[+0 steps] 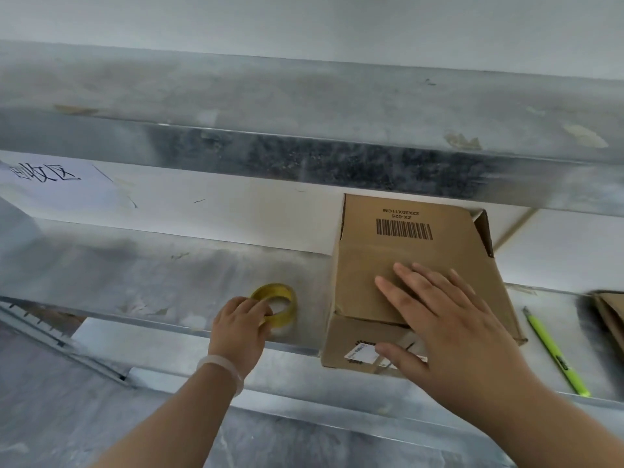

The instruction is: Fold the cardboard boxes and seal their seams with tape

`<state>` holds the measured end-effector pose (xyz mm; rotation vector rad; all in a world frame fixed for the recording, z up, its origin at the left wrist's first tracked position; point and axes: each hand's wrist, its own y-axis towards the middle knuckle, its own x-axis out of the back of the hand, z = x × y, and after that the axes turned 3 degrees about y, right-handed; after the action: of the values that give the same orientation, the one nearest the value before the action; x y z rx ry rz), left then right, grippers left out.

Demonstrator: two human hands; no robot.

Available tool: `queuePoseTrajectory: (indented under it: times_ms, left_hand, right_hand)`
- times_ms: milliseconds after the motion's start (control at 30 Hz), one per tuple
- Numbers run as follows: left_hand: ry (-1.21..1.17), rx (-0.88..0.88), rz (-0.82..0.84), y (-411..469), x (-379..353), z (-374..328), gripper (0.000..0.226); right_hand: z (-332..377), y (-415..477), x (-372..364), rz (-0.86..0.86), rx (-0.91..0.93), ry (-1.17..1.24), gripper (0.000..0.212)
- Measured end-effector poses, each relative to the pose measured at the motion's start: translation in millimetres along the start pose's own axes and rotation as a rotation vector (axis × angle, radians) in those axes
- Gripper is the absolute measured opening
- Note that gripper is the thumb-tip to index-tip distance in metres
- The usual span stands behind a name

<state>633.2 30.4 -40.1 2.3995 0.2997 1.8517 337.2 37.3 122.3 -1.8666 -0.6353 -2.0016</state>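
A brown cardboard box (405, 244) with a printed barcode stands on the metal workbench (152, 271), its top flaps folded down. My right hand (449, 319) lies flat on those flaps, fingers straight and spread, thumb over the near edge beside a white label. To the left of the box lies a yellowish roll of clear tape (282, 307). My left hand (241, 327) grips the near rim of the roll, fingers curled over it. A pale band sits on that wrist.
A green utility knife (553, 352) lies on the bench right of the box. Flat cardboard (607, 315) pokes in at the right edge. A white sheet with black writing (50, 184) lies at the back left. A metal rail (60, 339) runs along the lower left.
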Motion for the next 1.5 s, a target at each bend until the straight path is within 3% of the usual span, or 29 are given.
queuePoseTrajectory:
  times_ms: [133,267,400,500,600,700,1033,1200,1267,1367,1400,1500]
  left_hand:
    - [-0.326,-0.060,-0.169,-12,38,-17,0.020]
    - [-0.527,-0.096,-0.264,-27,103,-36,0.020]
    - [-0.422,-0.243,-0.335,-29,156,-57,0.014]
    - [-0.336,-0.275,-0.339,-27,174,-71,0.021]
    - [-0.316,-0.293,-0.314,-25,180,-81,0.027]
    - [-0.308,-0.325,-0.294,-22,183,-88,0.029]
    - [-0.224,-0.335,-0.229,-12,205,-95,0.041]
    - [-0.140,-0.324,-0.243,-11,210,-97,0.048]
    - [-0.132,-0.350,-0.278,-11,213,-102,0.046]
    - [-0.118,-0.377,-0.285,-10,216,-110,0.048]
    - [-0.111,-0.385,-0.278,-10,216,-112,0.048]
    - [-0.074,-0.411,-0.274,-11,219,-114,0.050]
  right_hand:
    - [18,5,6,-0.030,-0.004,0.118,0.072]
    - [37,15,9,-0.064,-0.010,0.465,0.067]
    - [62,25,11,-0.231,-0.013,0.746,0.054]
    - [68,30,15,-0.422,-0.103,0.797,0.047]
    - [67,30,19,-0.480,-0.176,0.846,0.025]
    - [66,29,24,-0.427,-0.236,0.944,0.010]
    - [55,13,47,-0.235,-0.269,1.305,0.006]
    - [56,15,60,-0.062,-0.378,1.899,0.009]
    - [53,16,64,-0.040,-0.386,1.906,0.012]
    - [52,18,65,-0.080,-0.363,1.747,0.055]
    - [51,18,64,-0.100,-0.368,1.697,0.058]
    - [45,17,61,-0.057,-0.345,1.606,0.042]
